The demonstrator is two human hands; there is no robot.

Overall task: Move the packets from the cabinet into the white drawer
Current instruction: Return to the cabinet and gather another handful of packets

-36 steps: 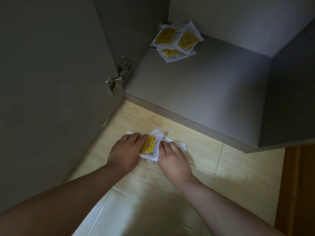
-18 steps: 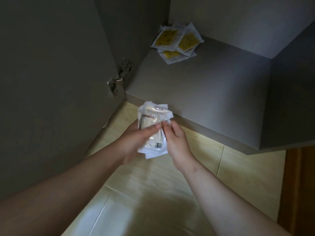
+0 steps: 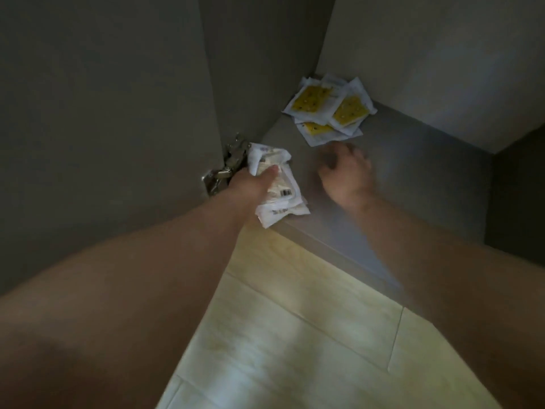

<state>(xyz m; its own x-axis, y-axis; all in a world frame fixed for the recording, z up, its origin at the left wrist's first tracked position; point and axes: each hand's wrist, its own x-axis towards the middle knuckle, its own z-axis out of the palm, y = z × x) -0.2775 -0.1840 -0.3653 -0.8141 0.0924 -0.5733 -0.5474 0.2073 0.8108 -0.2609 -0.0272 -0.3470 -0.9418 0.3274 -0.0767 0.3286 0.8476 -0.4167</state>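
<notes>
My left hand grips a bunch of white packets, their printed backs up, at the front left corner of the grey cabinet shelf. My right hand hovers blurred over the shelf, holding nothing, fingers loosely curled, just short of a small pile of white packets with yellow centres. That pile lies in the shelf's back left corner. No white drawer is in view.
The open cabinet door stands at the left on a metal hinge, right beside my left hand. Grey cabinet walls close the back and right. Pale wood-look floor tiles lie below the shelf's front edge.
Both hands lifted the packets off the floor. My left hand now holds them alone beside the hinge, and my right hand has let go and moved over the shelf toward the pile.
</notes>
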